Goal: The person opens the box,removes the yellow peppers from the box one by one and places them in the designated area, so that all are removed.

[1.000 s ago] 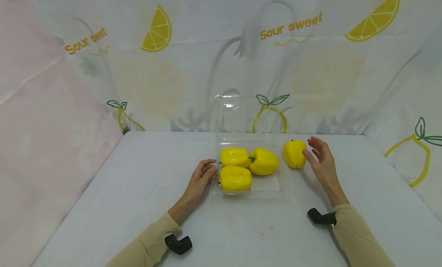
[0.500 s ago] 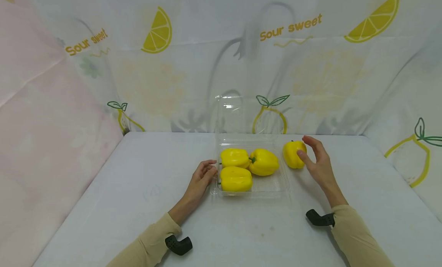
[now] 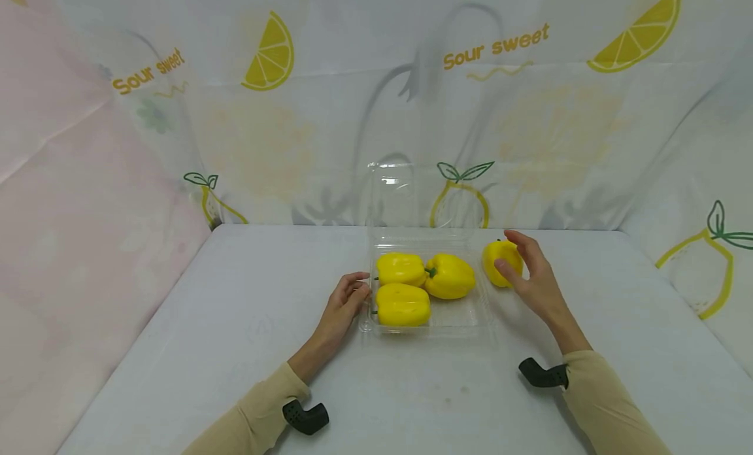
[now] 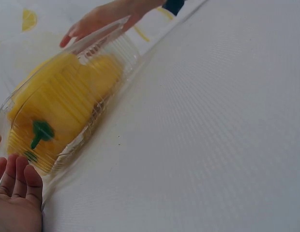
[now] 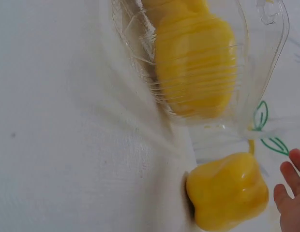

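Note:
Three yellow bell peppers, at back left (image 3: 401,269), front left (image 3: 403,306) and right (image 3: 451,276), lie in a clear plastic clamshell container (image 3: 461,318). Its lid (image 3: 389,179) stands raised at the back. My left hand (image 3: 341,304) rests against the container's left side, fingers loosely bent and fingertips at the wall. To the right of the container, a fourth yellow bell pepper (image 5: 227,192) sits on the table. My right hand (image 3: 540,282) is beside it, thumb and fingers spread; they overlap the pepper in the head view, while the right wrist view shows a gap before the fingers.
A white-covered table (image 3: 247,350) lies beneath everything. Behind it hangs a printed curtain (image 3: 329,134) with lemon drawings, and a pink sheet (image 3: 88,246) closes off the left side. Black wrist mounts (image 3: 306,417) are strapped over both sleeves.
My right hand has moved left, bringing its thumb and fingers over the lone pepper in the head view. The left hand, container and peppers have stayed in place.

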Action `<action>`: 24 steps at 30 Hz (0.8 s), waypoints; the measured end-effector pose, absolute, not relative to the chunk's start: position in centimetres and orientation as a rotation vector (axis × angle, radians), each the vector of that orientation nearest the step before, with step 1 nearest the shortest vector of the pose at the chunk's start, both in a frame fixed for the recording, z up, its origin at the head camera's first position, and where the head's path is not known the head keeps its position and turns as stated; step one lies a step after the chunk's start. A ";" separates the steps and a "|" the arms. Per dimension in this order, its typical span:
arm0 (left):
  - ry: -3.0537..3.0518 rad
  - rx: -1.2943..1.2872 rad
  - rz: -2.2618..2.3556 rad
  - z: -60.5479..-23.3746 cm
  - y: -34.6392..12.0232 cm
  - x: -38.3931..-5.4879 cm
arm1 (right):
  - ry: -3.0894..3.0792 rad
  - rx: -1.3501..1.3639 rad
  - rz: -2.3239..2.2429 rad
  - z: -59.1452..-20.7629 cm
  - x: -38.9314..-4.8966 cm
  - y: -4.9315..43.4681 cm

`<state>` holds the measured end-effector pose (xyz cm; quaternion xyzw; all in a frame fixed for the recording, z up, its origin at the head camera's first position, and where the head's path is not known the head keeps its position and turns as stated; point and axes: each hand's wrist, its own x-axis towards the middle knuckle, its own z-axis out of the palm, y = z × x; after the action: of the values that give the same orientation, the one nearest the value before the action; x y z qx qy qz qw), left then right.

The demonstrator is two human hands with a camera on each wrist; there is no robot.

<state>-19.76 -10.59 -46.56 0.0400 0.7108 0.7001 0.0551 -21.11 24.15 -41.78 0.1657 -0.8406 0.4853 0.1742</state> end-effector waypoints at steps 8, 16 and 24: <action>2.152 0.116 2.118 -46.5 -10.6 -19.8 | -2.397 0.550 1.376 -42.0 -21.2 23.4; 2.163 0.122 2.111 -46.4 -10.6 -19.7 | -2.450 0.597 1.393 -41.6 -20.7 22.5; 2.174 0.127 2.106 -46.5 -10.7 -19.7 | -2.507 0.635 1.437 -41.9 -20.7 21.5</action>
<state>-19.74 -10.66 -46.49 0.0420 0.7164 0.6942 0.0559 -20.73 21.51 -41.87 0.2136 -0.8439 0.4836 0.0912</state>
